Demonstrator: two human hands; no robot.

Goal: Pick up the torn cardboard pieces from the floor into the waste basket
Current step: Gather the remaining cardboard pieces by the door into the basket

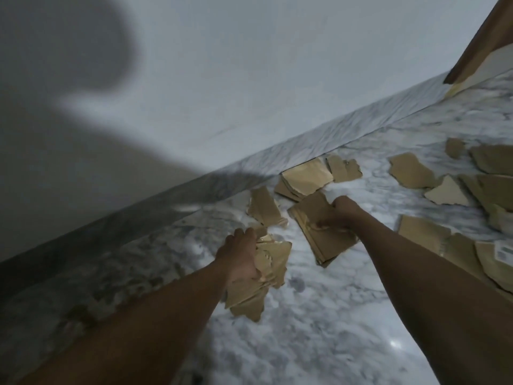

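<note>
The floor (pixel 319 315) is grey-veined white marble. It meets a plain white wall (pixel 249 65) along a marble skirting (pixel 305 143), and a brown door frame (pixel 477 43) stands at the far right corner.

Hand state:
- The left hand (pixel 238 259) grips the left stack (pixel 266 276), a ragged bundle of torn cardboard, with fingers curled round its edge.
- The right hand (pixel 336 215) grips the right stack (pixel 324 243), a flatter bundle. Its long axis runs from the skirting back toward the person.

Both hands are full. The waste basket is not in view.

Cardboard on the floor:
- 1 loose piece (pixel 263 207) lies just beyond the left hand, between the 2 hands and near the skirting.
- 1 layered pile (pixel 305 176) lies against the skirting, just beyond the right hand.
- The scattered pieces (pixel 410 170) spread toward the right edge of the floor, apart from both hands and nearer the right arm.

Judgement: collection is partly done. The uncollected cardboard lies ahead and to the right, so the right hand has the shorter reach. With both hands loaded, emptying the stacks into the basket is likely required first. The loose grip on the left stack risks dropped pieces.
</note>
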